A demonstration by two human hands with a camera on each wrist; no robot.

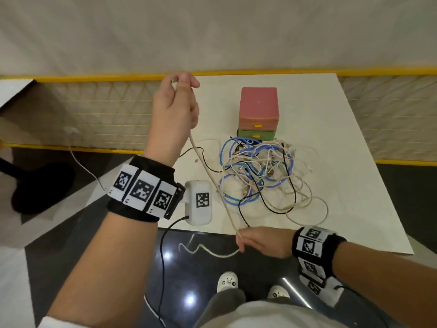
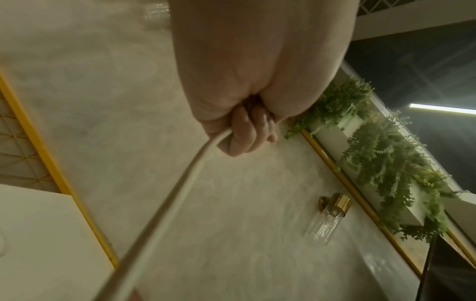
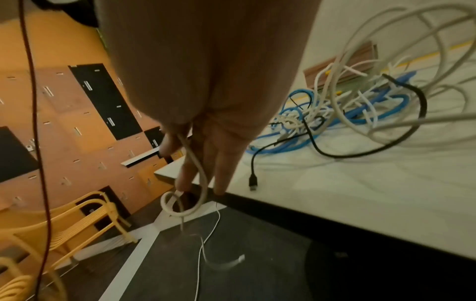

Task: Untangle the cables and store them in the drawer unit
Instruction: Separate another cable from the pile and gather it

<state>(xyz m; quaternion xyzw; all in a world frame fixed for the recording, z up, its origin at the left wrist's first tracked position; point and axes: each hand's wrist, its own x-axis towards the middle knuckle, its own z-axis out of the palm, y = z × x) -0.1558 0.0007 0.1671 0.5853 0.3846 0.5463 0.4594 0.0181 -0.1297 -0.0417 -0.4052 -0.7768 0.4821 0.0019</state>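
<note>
A beige cable (image 1: 212, 181) runs taut from my raised left hand (image 1: 176, 102) down to my right hand (image 1: 256, 241) at the table's front edge. The left hand grips one end in its fist (image 2: 242, 134), the metal plug sticking out above the thumb. The right hand pinches the cable (image 3: 192, 163) between thumb and fingers; its loose tail (image 1: 208, 252) hangs off the table over the floor. A tangle of blue, white and black cables (image 1: 262, 171) lies on the white table (image 1: 343, 185), in front of the drawer unit (image 1: 258, 113), pink on top, green below.
A white device (image 1: 199, 202) with a black-and-white marker sits at the table's front left edge, a black lead running from it. A black USB plug (image 3: 253, 182) lies near the table edge. Yellow chairs (image 3: 85, 222) stand on the dark floor to the left.
</note>
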